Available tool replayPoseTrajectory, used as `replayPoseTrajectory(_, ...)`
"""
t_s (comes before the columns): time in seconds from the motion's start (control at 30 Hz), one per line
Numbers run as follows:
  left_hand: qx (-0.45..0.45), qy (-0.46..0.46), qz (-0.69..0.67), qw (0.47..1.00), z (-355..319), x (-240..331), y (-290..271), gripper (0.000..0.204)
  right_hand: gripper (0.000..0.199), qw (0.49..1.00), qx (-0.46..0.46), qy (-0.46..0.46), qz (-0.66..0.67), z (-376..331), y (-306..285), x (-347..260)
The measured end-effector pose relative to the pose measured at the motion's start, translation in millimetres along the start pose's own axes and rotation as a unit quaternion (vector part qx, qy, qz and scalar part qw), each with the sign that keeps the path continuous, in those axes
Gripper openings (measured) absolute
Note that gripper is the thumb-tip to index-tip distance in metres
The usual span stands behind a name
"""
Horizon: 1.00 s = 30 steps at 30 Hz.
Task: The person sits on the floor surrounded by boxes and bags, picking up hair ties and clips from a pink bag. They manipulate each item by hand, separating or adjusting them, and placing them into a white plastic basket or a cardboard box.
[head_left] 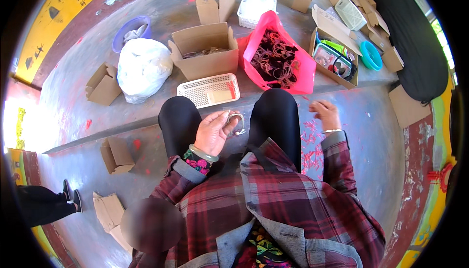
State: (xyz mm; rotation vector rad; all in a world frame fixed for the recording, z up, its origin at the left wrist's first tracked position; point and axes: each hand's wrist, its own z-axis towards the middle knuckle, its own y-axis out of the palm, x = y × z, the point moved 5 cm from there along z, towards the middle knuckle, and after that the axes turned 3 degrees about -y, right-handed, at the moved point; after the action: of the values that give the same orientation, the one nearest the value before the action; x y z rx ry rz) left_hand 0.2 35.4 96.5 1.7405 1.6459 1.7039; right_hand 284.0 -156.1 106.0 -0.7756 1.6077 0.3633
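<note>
I am sitting with my knees up in the middle of the frame, and my left hand is curling its fingers around a thin silvery metal ring, holding it up between my legs, just below the white plastic basket. My right hand is hanging loosely open to the right of my right knee, fingers spread over the grey floor, gripping nothing; small red bits are lying scattered on the floor just beneath it.

Above the centre of the frame, a pink plastic bag is standing open, full of dark and brownish loops in a tangle. Left of it, an open cardboard box is sitting with more loops inside, and a knotted white bag is resting further left, in front of a blue bowl. At the upper right, another cardboard box is holding colourful packets, with a teal bowl just beside it. Small folded cardboard boxes are lying at the left of the frame, and another person's dark shoes are showing at the lower left edge.
</note>
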Motion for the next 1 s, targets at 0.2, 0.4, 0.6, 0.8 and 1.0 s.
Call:
replayPoseTrajectory(0.2,0.007,-0.001,-0.007,1.000,-5,-2,3,0.021,0.021,0.967,-0.247,-0.011,0.065,-27,153,-43)
replayPoseTrajectory(0.4,0.021,0.007,-0.012,1.000,-6,-7,-7,0.022,0.017,0.949,-0.278,0.021,0.146,-41,190,-35)
replayPoseTrajectory(0.6,-0.022,-0.030,0.009,0.999,-8,-8,-2,0.024,0.011,0.967,-0.236,-0.019,0.098,-41,188,-33)
replayPoseTrajectory(0.8,0.024,-0.033,0.094,0.995,-9,-1,1,0.023,0.011,0.966,-0.239,-0.026,0.094,-43,188,-41)
replayPoseTrajectory(1.0,0.059,-0.030,0.112,0.991,-8,-2,-4,0.016,0.014,0.962,-0.247,0.004,0.114,-44,193,-32)
